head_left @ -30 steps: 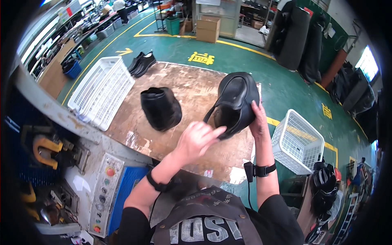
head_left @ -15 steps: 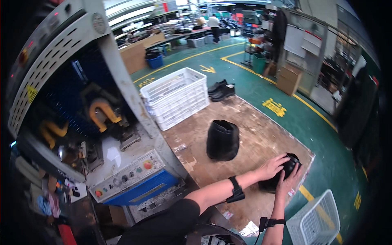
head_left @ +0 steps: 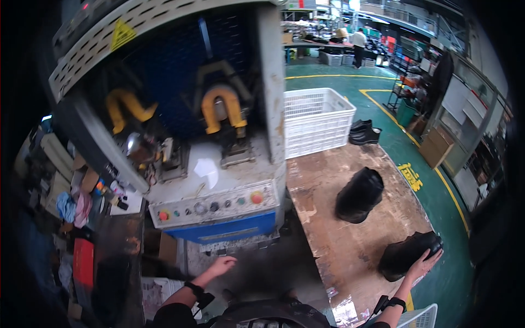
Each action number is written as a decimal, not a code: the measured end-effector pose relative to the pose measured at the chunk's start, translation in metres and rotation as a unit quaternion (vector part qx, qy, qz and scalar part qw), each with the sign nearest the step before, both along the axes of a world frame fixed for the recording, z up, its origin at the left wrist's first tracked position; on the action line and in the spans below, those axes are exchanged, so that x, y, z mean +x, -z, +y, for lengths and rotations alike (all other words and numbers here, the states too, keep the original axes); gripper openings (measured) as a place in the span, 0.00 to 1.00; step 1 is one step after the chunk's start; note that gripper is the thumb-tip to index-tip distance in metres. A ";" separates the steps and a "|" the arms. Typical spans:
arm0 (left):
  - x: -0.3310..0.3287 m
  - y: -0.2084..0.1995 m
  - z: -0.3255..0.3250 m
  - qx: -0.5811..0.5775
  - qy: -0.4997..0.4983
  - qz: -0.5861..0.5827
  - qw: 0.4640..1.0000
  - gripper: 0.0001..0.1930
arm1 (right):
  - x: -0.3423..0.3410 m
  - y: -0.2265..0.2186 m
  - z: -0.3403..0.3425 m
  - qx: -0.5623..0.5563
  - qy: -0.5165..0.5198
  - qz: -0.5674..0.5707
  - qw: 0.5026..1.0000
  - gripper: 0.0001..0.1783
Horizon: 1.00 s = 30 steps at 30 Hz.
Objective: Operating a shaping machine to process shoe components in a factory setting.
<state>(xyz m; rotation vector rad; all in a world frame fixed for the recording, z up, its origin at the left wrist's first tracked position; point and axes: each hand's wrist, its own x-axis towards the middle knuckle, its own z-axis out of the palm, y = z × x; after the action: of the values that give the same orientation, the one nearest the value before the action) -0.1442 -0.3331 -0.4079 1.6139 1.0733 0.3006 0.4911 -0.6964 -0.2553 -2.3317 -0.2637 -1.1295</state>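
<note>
My right hand [head_left: 422,266] lies with fingers spread against the near right end of a black leather bundle [head_left: 403,257]. That bundle looks like nested shoe uppers and rests at the right corner of the wooden tabletop [head_left: 317,213]. A second black leather bundle [head_left: 359,195] lies tilted farther back on the same top, apart from both hands. My left hand [head_left: 222,265] hangs in the air in front of the machine [head_left: 216,202], its fingers loosely curled and nothing visible in them.
The machine on the left has two yellow arched clamps [head_left: 223,111] and a button panel. A white plastic crate [head_left: 320,123] and black shoes [head_left: 365,133] stand at the table's far end. Another white basket [head_left: 424,316] is low on the right. A person [head_left: 358,48] stands far back.
My view has turned left toward the machine. My left hand has come off the near bundle and moved left, while my right hand stays on that bundle, which now lies more tilted.
</note>
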 end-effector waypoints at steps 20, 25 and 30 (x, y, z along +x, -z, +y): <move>-0.522 -0.162 -0.048 0.370 -0.295 0.378 0.796 0.13 | -0.454 0.112 0.350 -0.091 -0.673 0.442 0.586 0.17; -0.593 -0.170 -0.017 0.106 -0.101 0.593 0.792 0.14 | -0.489 0.100 0.376 -0.085 -0.703 0.473 0.524 0.14; -0.611 -0.199 0.034 0.271 -0.165 0.410 0.855 0.09 | -0.526 0.076 0.377 -0.086 -0.699 0.479 0.523 0.10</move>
<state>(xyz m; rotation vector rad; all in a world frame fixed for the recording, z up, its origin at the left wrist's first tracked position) -0.7553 -0.2996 -0.2088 2.1263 2.0750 0.1305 -0.0348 -0.3190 -0.3311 -1.5326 -1.4224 0.9820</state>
